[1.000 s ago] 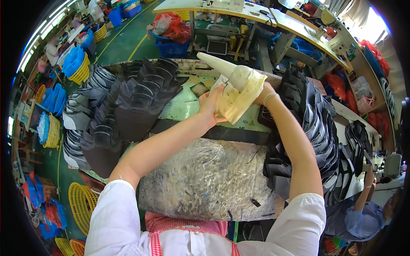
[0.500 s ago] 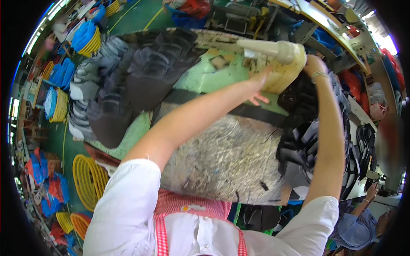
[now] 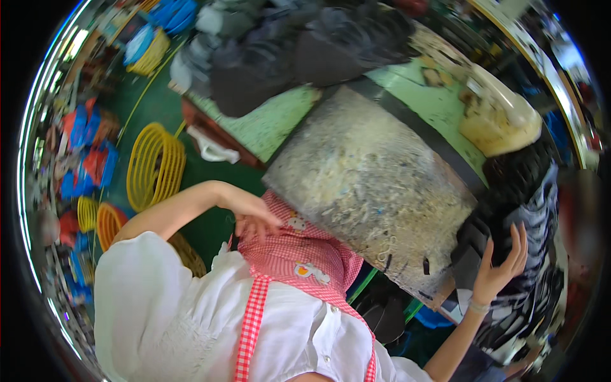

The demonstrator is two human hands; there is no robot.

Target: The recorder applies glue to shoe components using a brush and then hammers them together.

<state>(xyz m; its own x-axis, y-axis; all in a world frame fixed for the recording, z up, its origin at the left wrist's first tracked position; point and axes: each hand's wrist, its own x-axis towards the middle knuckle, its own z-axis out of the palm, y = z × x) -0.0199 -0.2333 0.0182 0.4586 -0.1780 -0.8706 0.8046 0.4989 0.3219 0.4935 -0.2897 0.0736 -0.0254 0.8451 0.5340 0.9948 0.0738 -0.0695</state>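
My right hand [image 3: 503, 264] is raised with its fingers spread, beside a pile of black and grey curved pieces [image 3: 534, 197] at the right. Nothing is in it, and a thin band circles the wrist. My left hand [image 3: 254, 216] hangs in front of my red checked apron [image 3: 286, 251], its fingers loose and slightly apart, with nothing visible in them. Between the hands lies a worn grey-beige board [image 3: 369, 178] with smears all over it. A yellowed plastic container [image 3: 496, 121] with a long spout stands at the back right of the green table top [image 3: 414, 83].
Stacks of dark curved pieces [image 3: 324, 57] cover the table's far left. A yellow plastic basket [image 3: 156, 165] stands on the green floor at left, near an orange one [image 3: 111, 224]. A dark strip [image 3: 407, 121] runs along the board's far edge.
Both hands have drawn back from the spouted container. The left came down to my apron, and the right moved nearer, beside the right-hand pile. The view has turned, shifting the table rightward.
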